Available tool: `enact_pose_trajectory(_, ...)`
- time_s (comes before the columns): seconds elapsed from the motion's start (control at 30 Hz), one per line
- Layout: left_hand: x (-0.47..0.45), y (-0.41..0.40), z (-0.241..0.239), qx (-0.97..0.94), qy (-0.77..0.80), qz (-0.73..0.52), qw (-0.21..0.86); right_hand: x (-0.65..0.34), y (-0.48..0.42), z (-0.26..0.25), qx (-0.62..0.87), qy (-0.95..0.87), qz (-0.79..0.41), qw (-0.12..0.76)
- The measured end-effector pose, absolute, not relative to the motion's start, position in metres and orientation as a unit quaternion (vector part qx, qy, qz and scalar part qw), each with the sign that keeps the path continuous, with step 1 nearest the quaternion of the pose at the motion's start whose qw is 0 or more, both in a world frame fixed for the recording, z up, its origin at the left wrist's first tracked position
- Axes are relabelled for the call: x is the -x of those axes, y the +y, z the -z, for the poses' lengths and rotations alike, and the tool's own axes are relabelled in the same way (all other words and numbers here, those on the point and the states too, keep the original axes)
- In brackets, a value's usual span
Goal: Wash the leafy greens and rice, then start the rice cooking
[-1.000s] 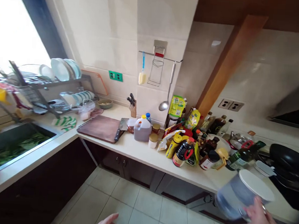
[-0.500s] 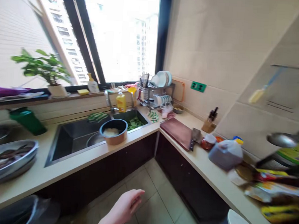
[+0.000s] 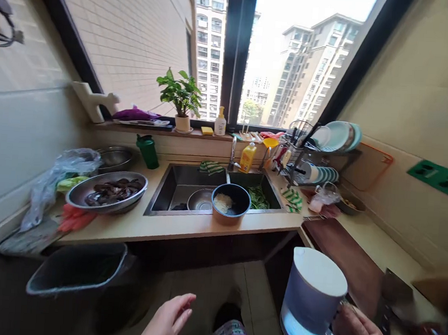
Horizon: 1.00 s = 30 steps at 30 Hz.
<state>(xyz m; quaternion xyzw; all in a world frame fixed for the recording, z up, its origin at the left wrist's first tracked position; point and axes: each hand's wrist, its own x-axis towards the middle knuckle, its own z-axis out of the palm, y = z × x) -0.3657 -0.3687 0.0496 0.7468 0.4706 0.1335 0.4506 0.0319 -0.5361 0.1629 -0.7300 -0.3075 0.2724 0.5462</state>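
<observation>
My right hand [image 3: 360, 331] is wrapped around the handle of a bluish pitcher [image 3: 308, 306] with a flat white lid, held in front of the right counter. Over the floor, my left hand [image 3: 168, 320] is empty, thumb and fingers apart. Ahead of both hands, a pot [image 3: 227, 219] with a dark blue inside stands at the sink's front edge and holds a whitish mass, perhaps rice. Behind the pot lies a metal bowl [image 3: 198, 201] in the sink [image 3: 185, 178]. Leafy greens [image 3: 258, 197] fill part of the right basin.
On the left counter sits a metal basin [image 3: 137, 195] of dark, glossy food, above a lined bin [image 3: 114, 277]. A cutting board [image 3: 340, 255] and a cleaver [image 3: 397, 287] lie at right. A dish rack [image 3: 325, 156] fills the back corner.
The view has swung left, towards the sink and window. My right hand with the pitcher has come into view at lower right. My left hand has shifted slightly left and lower.
</observation>
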Motion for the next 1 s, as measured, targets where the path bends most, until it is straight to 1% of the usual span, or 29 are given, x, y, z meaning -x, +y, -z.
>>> enact_pose_trajectory(0.07, 0.359, -0.356, -0.051, -0.727, 0.507, -0.149, 0.438, -0.044, -0.486, -0.182, 0.694, -0.330, -0.316, 0.556)
enact_pose_trajectory(0.13, 0.348, -0.342, -0.054, -0.712, 0.541, -0.162, 0.417, -0.056, -0.437, -0.198, 0.678, -0.373, -0.347, 0.530)
enact_pose_trajectory(0.27, 0.316, -0.318, -0.063, -0.693, 0.576, -0.194, 0.386, -0.078, -0.351, -0.225, 0.654, -0.467, -0.401, 0.440)
enact_pose_trajectory(0.47, 0.279, -0.305, -0.062, -0.647, 0.598, -0.239, 0.409, -0.086, -0.256, -0.261, 0.613, -0.568, -0.468, 0.286)
enact_pose_trajectory(0.6, 0.279, -0.302, -0.052, -0.613, 0.623, -0.248, 0.417, -0.073, -0.216, -0.273, 0.606, -0.580, -0.510, 0.192)
enact_pose_trajectory(0.73, 0.292, -0.289, -0.052, -0.604, 0.639, -0.239, 0.412, -0.051, -0.193, -0.286, 0.616, -0.583, -0.516, 0.124)
enact_pose_trajectory(0.9, 0.309, -0.260, -0.065, -0.604, 0.640, -0.233, 0.415, -0.031, -0.177, -0.298, 0.625, -0.593, -0.503, 0.068)
enact_pose_trajectory(1.0, 0.316, -0.242, -0.072, -0.607, 0.634, -0.234, 0.418, -0.029, -0.170, -0.301, 0.634, -0.595, -0.491, 0.064)
